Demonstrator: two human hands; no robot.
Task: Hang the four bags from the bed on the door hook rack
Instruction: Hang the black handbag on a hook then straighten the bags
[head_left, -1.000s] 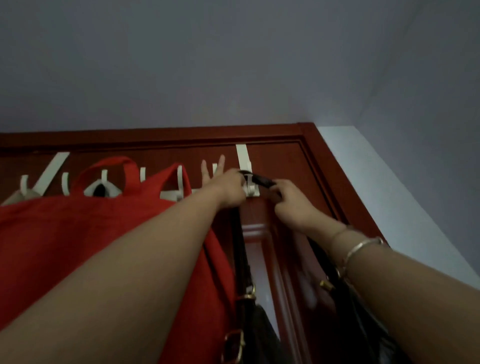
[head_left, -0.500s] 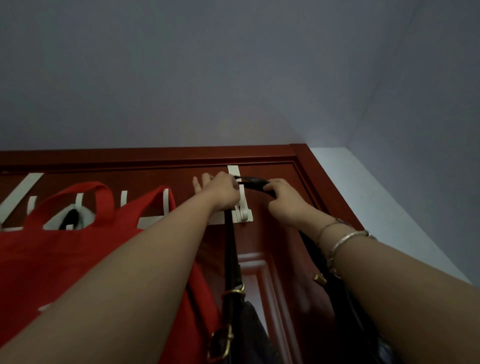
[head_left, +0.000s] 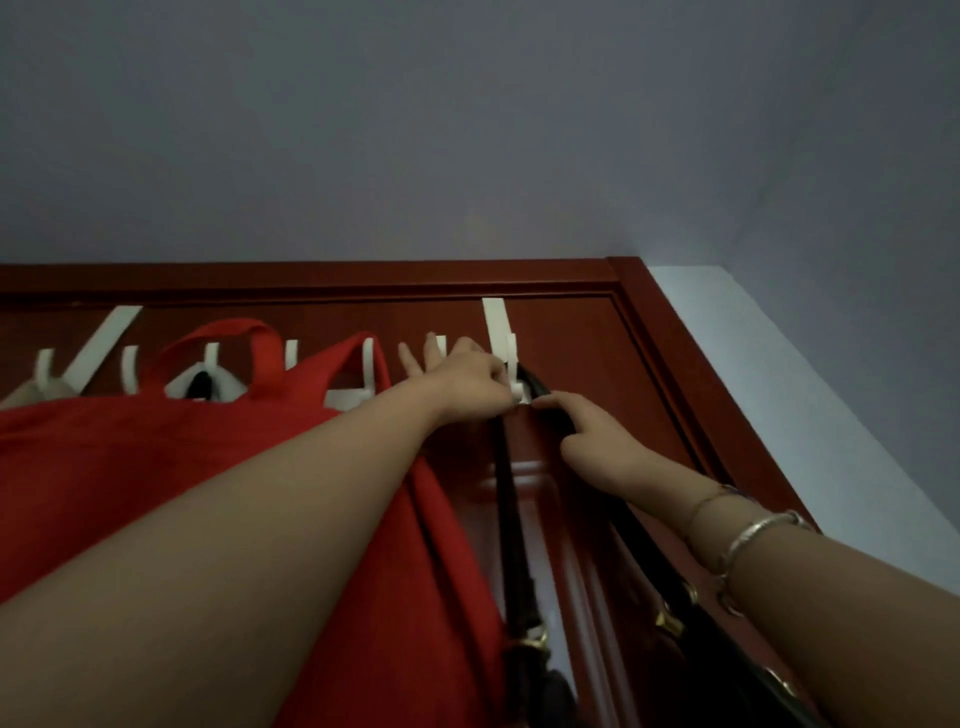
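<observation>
We see dark red wooden door (head_left: 571, 353) with matching frame (head_left: 670, 353). Above door, grey ceiling (head_left: 467, 130), evenly dim. Right of frame, pale wall (head_left: 810, 405), lighter near door, greyer toward ceiling. Light low, shadowless.

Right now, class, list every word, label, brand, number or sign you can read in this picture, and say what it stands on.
None: no readable text shows anywhere.
The red bag is plain.
The black strap, the white rack and the door carry no lettering.
The bracelet is too small to tell.
</observation>
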